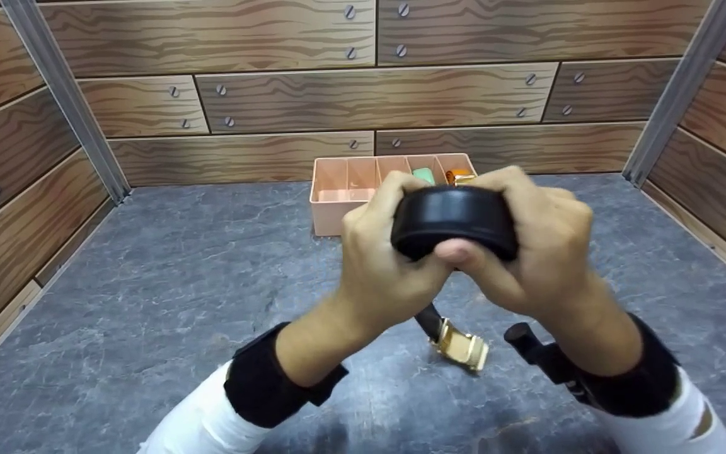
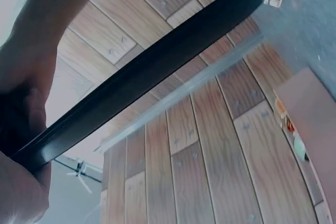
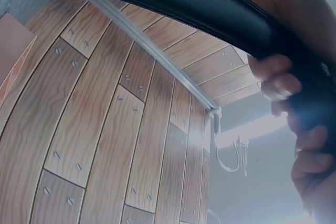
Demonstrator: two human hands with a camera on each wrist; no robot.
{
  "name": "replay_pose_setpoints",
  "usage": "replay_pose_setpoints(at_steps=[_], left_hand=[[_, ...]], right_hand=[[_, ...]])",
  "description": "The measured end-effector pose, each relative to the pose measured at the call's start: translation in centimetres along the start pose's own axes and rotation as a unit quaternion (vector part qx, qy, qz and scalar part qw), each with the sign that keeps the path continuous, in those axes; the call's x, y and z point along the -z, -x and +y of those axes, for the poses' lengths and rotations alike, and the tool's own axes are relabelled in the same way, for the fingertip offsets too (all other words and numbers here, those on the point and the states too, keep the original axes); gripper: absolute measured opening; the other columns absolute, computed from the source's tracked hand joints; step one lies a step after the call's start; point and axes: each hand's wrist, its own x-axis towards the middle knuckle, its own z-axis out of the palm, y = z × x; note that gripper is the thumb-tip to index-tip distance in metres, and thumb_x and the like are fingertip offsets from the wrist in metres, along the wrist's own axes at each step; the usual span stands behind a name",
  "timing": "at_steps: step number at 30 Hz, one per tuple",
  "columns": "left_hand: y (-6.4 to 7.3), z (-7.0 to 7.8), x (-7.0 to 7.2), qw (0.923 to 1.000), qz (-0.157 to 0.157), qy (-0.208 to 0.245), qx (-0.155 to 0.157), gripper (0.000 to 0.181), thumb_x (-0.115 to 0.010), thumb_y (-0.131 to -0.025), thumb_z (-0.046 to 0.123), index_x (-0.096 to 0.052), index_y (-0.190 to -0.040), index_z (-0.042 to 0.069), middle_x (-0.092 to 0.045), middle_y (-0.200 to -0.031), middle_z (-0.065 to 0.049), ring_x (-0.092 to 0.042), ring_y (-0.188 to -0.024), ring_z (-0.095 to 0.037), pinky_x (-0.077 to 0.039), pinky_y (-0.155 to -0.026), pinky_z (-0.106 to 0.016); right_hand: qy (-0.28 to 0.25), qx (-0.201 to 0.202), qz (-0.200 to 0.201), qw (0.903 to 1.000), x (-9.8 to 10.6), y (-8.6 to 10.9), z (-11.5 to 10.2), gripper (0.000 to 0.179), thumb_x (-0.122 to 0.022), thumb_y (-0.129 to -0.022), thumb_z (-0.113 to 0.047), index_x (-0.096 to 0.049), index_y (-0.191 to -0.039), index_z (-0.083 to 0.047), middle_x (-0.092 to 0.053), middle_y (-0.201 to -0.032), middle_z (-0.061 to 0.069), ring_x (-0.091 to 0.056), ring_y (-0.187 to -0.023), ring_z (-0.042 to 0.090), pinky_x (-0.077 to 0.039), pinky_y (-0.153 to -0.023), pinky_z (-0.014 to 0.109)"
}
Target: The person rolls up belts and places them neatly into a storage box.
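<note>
Both hands hold a black leather belt [image 1: 454,211], its upper part rolled into a loop in front of me in the head view. My left hand [image 1: 379,252] grips the roll's left side, and my right hand [image 1: 542,246] grips its right side with the thumb lying across the lower front. From beneath the roll a strap runs down to a gold buckle [image 1: 460,348], low over the tabletop. The left wrist view shows the strap [image 2: 157,66] stretching away from the hand. In the right wrist view, fingers [image 3: 310,169] curl round the dark leather.
Behind the hands stands a pink divided box [image 1: 328,217], partly hidden. A green item [image 1: 424,174] and an orange rolled item [image 1: 459,177] sit in its right-hand compartments. Wood-patterned walls [image 1: 287,94] close off the back and sides of the grey tabletop [image 1: 180,271].
</note>
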Motion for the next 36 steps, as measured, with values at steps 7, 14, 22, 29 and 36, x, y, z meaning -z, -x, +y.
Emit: replay_pose_setpoints(at_steps=[7, 14, 22, 29, 36], left_hand=[[-0.7, -0.3, 1.5, 0.9846, -0.105, -0.131, -0.049, 0.025, -0.065, -0.072, 0.01, -0.049, -0.09, 0.002, -0.05, -0.069, -0.002, -0.051, -0.053, -0.013, -0.046, -0.049, -0.023], [-1.1, -0.3, 2.0, 0.9628, -0.172, -0.193, -0.079, 0.029, -0.064, -0.069, 0.012, -0.05, -0.093, 0.004, -0.051, -0.07, -0.001, -0.055, -0.057, -0.013, -0.049, -0.052, -0.026], [-0.9, -0.5, 1.3, 0.9796, -0.109, -0.148, -0.082, 0.022, -0.064, -0.072, 0.008, -0.052, -0.09, 0.003, -0.052, -0.071, -0.003, -0.053, -0.059, -0.014, -0.049, -0.055, -0.026], [-0.5, -0.4, 0.4, 0.9983, -0.005, -0.053, 0.025, 0.02, -0.069, -0.072, 0.013, -0.058, -0.087, 0.004, -0.061, -0.068, 0.0, -0.054, -0.056, -0.009, -0.045, -0.053, -0.021], [-0.4, -0.7, 1.0, 0.9911, -0.071, -0.108, -0.032, 0.024, -0.064, -0.067, 0.007, -0.05, -0.086, 0.002, -0.052, -0.066, -0.003, -0.051, -0.053, -0.014, -0.045, -0.047, -0.024]], right_hand=[[0.05, 0.006, -0.119, 0.9917, 0.7, -0.4, -0.2, 0.059, -0.059, -0.092, -0.057, -0.063, -0.092, 0.002, -0.062, -0.071, 0.006, -0.055, -0.053, 0.017, -0.045, -0.044, 0.036], [0.04, 0.055, -0.133, 0.9888, 0.5, -0.5, -0.3, 0.054, -0.065, -0.093, -0.048, -0.066, -0.107, 0.004, -0.071, -0.089, 0.01, -0.066, -0.066, 0.021, -0.052, -0.049, 0.038], [0.043, 0.072, -0.085, 0.9928, 0.2, -0.2, -0.3, 0.051, -0.067, -0.093, -0.045, -0.067, -0.105, 0.005, -0.071, -0.094, 0.009, -0.066, -0.071, 0.022, -0.054, -0.055, 0.04], [0.034, 0.013, 0.003, 0.9993, -0.8, 0.1, -0.8, 0.054, -0.063, -0.094, -0.05, -0.069, -0.105, 0.003, -0.072, -0.096, 0.008, -0.066, -0.061, 0.024, -0.051, -0.053, 0.039], [0.064, -0.001, -0.118, 0.9909, 0.3, -0.2, -1.1, 0.054, -0.057, -0.097, -0.049, -0.063, -0.104, 0.003, -0.067, -0.083, 0.008, -0.062, -0.06, 0.019, -0.052, -0.049, 0.036]])
